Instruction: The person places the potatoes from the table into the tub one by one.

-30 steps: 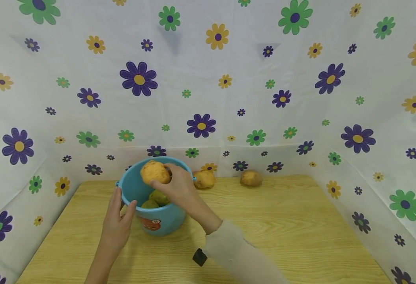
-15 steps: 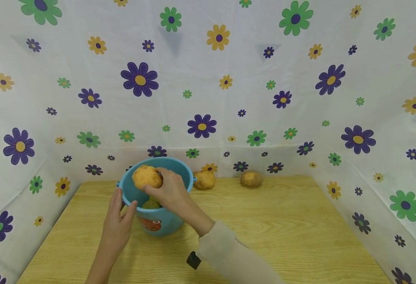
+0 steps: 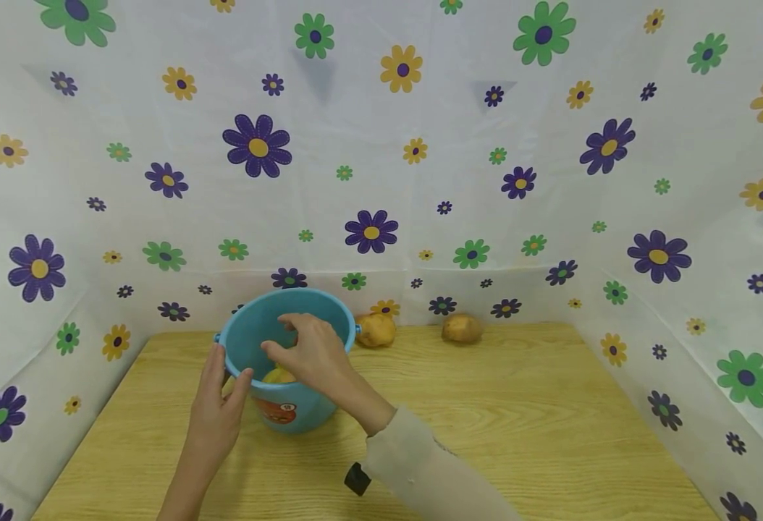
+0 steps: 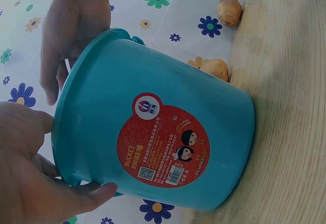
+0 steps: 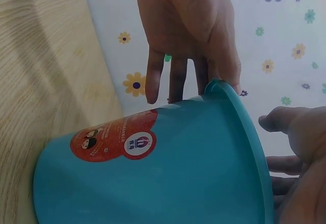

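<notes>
The blue bucket (image 3: 290,409) stands upright on the desk (image 3: 518,412), toward its rear left. A red label (image 4: 163,147) printed "BUCKET" faces the person. Inside, low down, yellow produce (image 3: 279,375) is visible, partly hidden by the near rim and the right hand.

Left hand (image 3: 215,416): set at the bucket's left side, fingers extended along the outer wall by the handle lug, thumb apart from them at the rim. Right hand (image 3: 313,354): positioned over the bucket's mouth, thumb and fingers apart and slightly bent, gripping nothing.

Two potatoes lie at the desk's rear edge. The nearer potato (image 3: 378,330) sits just right of the bucket; contact cannot be confirmed. The farther potato (image 3: 462,328) rests well apart from the bucket. White flowered cloth (image 3: 460,145) hangs behind. A small black object (image 3: 357,479) shows beside the right sleeve (image 3: 420,463).
</notes>
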`<act>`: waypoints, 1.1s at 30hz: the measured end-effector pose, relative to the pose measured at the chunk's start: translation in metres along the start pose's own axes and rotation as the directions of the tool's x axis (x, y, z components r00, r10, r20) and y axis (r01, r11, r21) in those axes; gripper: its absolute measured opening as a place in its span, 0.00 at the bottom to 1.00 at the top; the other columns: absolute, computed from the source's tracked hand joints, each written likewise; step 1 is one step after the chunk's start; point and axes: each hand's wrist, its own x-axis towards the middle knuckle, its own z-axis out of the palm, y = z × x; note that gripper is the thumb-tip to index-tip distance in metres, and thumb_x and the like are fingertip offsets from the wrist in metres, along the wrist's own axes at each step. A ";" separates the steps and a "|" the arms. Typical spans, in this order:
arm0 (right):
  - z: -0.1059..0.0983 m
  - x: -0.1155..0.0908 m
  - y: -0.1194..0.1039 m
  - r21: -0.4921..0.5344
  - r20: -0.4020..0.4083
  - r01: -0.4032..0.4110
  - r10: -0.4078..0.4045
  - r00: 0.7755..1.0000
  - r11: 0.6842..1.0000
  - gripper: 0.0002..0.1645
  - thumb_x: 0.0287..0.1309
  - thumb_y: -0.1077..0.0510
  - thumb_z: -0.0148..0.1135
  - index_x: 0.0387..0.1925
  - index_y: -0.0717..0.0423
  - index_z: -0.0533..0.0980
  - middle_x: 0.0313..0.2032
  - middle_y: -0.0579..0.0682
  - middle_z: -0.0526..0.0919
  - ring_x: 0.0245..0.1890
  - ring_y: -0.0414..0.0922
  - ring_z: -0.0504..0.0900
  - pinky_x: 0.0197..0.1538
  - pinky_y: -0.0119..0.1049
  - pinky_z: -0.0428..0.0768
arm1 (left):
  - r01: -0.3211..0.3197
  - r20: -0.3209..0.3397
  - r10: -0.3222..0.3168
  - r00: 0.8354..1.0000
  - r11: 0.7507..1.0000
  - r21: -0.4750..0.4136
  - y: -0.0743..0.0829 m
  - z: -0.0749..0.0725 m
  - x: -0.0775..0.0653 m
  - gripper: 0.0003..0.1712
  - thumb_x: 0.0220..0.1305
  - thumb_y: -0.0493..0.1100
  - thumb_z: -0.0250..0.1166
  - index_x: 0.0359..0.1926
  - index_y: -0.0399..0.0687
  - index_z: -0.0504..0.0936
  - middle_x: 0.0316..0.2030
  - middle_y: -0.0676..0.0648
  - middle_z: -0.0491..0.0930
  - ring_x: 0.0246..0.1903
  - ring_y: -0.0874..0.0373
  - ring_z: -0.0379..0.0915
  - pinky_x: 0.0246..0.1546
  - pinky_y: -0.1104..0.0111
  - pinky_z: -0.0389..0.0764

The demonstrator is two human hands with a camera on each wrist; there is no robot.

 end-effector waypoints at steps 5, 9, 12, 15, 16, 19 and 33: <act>-0.006 -0.001 0.002 -0.003 -0.028 0.010 -0.010 1.000 1.000 0.30 0.66 0.46 0.69 0.62 0.59 0.80 0.52 0.52 0.86 0.42 0.42 0.83 0.43 0.28 0.82 | 0.001 -0.002 -0.001 1.000 1.000 -0.002 -0.001 0.000 0.000 0.46 0.83 0.51 0.50 0.82 0.41 0.30 0.81 0.35 0.30 0.76 0.27 0.42 0.65 0.35 0.65; -0.013 -0.002 0.006 0.015 -0.057 0.024 -0.023 0.998 1.000 0.29 0.66 0.48 0.69 0.62 0.61 0.80 0.52 0.52 0.86 0.44 0.42 0.83 0.45 0.30 0.83 | 0.005 -0.001 -0.005 1.000 1.000 -0.007 -0.001 0.000 0.001 0.46 0.83 0.51 0.50 0.82 0.41 0.30 0.81 0.36 0.29 0.76 0.27 0.42 0.66 0.36 0.64; -0.020 -0.003 0.009 0.025 -0.075 0.026 -0.025 0.997 0.999 0.29 0.66 0.48 0.69 0.62 0.61 0.80 0.51 0.53 0.86 0.45 0.44 0.84 0.47 0.32 0.84 | 0.011 0.001 -0.011 1.000 1.000 -0.013 -0.001 0.000 0.002 0.46 0.83 0.52 0.50 0.82 0.42 0.30 0.81 0.37 0.29 0.77 0.29 0.41 0.66 0.36 0.64; -0.028 -0.005 0.011 0.038 -0.082 0.017 -0.014 0.996 0.999 0.29 0.66 0.48 0.69 0.63 0.61 0.79 0.51 0.53 0.86 0.46 0.46 0.85 0.48 0.34 0.85 | 0.017 0.002 -0.016 1.000 1.000 -0.014 -0.001 0.001 0.002 0.47 0.83 0.53 0.50 0.82 0.42 0.30 0.81 0.38 0.29 0.77 0.29 0.41 0.67 0.36 0.64; -0.030 -0.005 0.012 0.040 -0.084 0.012 -0.009 0.996 0.999 0.29 0.66 0.48 0.69 0.63 0.60 0.79 0.51 0.53 0.86 0.46 0.46 0.85 0.48 0.35 0.86 | 0.014 0.000 -0.014 1.000 1.000 -0.013 -0.001 0.001 0.002 0.46 0.83 0.52 0.50 0.82 0.42 0.30 0.81 0.38 0.29 0.77 0.29 0.41 0.66 0.36 0.64; -0.038 -0.006 0.016 0.053 -0.090 -0.010 0.015 0.996 0.999 0.30 0.66 0.48 0.69 0.63 0.60 0.79 0.52 0.54 0.86 0.48 0.48 0.85 0.49 0.38 0.86 | 0.008 -0.004 -0.008 1.000 1.000 -0.012 0.000 0.001 0.001 0.46 0.83 0.52 0.50 0.82 0.41 0.31 0.81 0.37 0.30 0.76 0.28 0.41 0.66 0.36 0.64; -0.068 -0.012 0.045 0.069 -0.165 -0.040 0.051 0.985 0.997 0.29 0.66 0.52 0.70 0.64 0.63 0.78 0.53 0.60 0.85 0.50 0.56 0.83 0.50 0.47 0.86 | 0.018 -0.008 -0.018 1.000 1.000 0.006 0.000 0.000 -0.001 0.46 0.83 0.52 0.50 0.82 0.40 0.31 0.81 0.36 0.29 0.76 0.28 0.41 0.66 0.39 0.65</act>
